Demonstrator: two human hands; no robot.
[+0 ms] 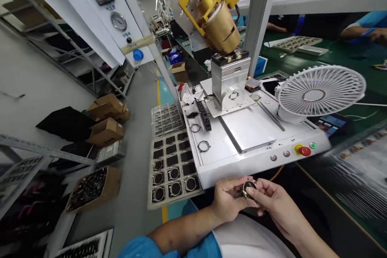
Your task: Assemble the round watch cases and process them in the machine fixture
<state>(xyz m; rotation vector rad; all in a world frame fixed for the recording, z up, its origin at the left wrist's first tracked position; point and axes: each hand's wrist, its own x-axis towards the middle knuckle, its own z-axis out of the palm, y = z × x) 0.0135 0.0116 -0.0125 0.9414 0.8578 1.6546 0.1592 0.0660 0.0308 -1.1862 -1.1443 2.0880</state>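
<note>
Between both hands, in front of the white machine base, is a small round watch case with a dark face and a shiny metal rim. My left hand grips its left side, fingers curled round the edge. From the right, my right hand holds it too, the thumb pressed onto the dark face. Fingers hide part of the rim and its underside. Left of the hands, a tray carries similar round watch cases in its nearer pockets and dark pieces in the farther ones.
A press with a brass-coloured head stands over a metal block. On the machine's front are a red stop button and smaller buttons. A white fan stands at the right. Another person's arm shows at the far right bench.
</note>
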